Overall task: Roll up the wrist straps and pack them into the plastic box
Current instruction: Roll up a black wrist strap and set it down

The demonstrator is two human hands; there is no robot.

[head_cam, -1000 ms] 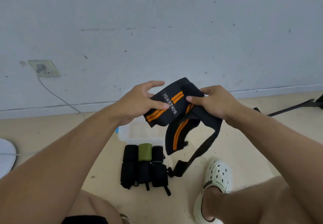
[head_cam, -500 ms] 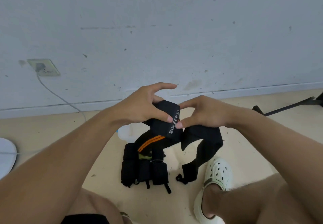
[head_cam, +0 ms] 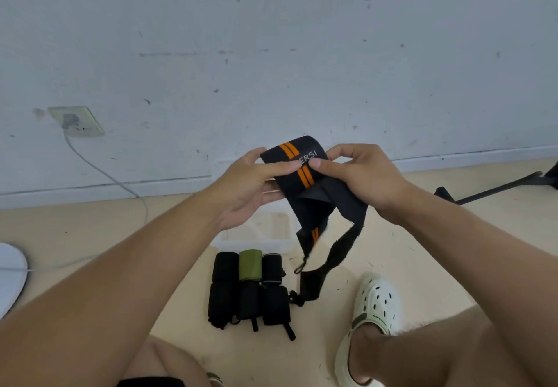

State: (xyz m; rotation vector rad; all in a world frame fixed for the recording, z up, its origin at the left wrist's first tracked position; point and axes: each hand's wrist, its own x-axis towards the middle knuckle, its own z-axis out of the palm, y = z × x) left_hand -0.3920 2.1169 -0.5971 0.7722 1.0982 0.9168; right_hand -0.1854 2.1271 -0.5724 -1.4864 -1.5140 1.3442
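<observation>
Your left hand and right hand each pinch the black orange-striped elastic wrist strap, keeping it taut to roll.

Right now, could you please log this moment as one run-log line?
left hand: grips strap | right hand: pinches strap | strap: unrolled | box: floor

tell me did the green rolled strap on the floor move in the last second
No. The green rolled strap sits between the same two black rolls, just in front of the plastic box, as before.
</observation>
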